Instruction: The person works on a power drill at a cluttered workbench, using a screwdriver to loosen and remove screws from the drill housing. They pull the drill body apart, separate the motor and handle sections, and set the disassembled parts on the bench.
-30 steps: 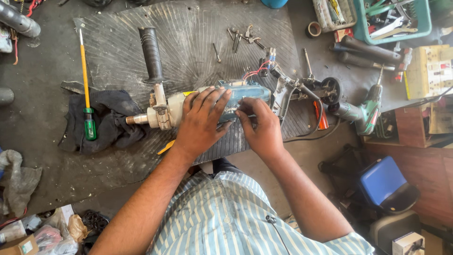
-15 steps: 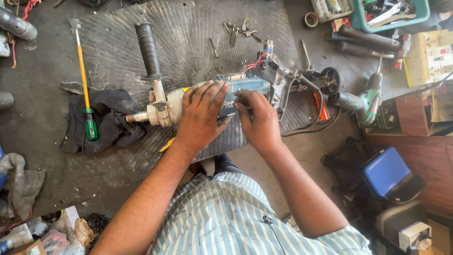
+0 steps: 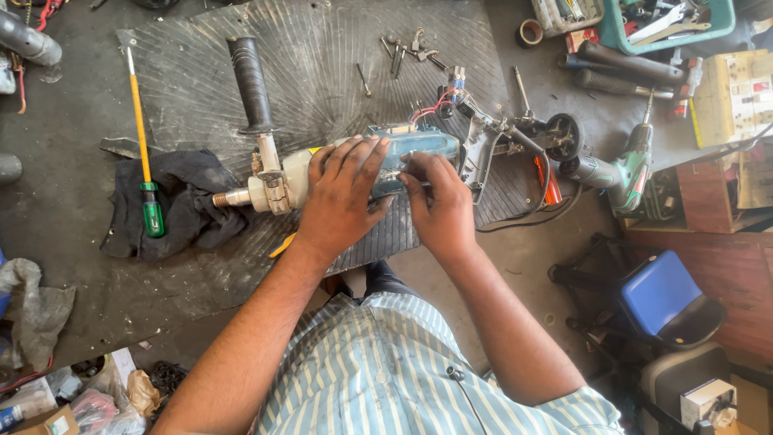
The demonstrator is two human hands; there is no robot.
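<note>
Firmly, left hand and right hand clasp teal plastic drill.

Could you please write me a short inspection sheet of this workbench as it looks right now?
Surface: dark ribbed rubber mat on a grimy bench.
Job's things: opened power drill lying on its side, black side handle attached.
Clutter: yellow-shafted screwdriver on a black rag; loose screws; green cordless drill.
Hands: left hand pressed flat on the drill body; right hand pinching its casing.
Cables: red wires exposed at the drill's rear; black cord trailing off.
Surroundings: teal tool tray; blue stool.
</note>
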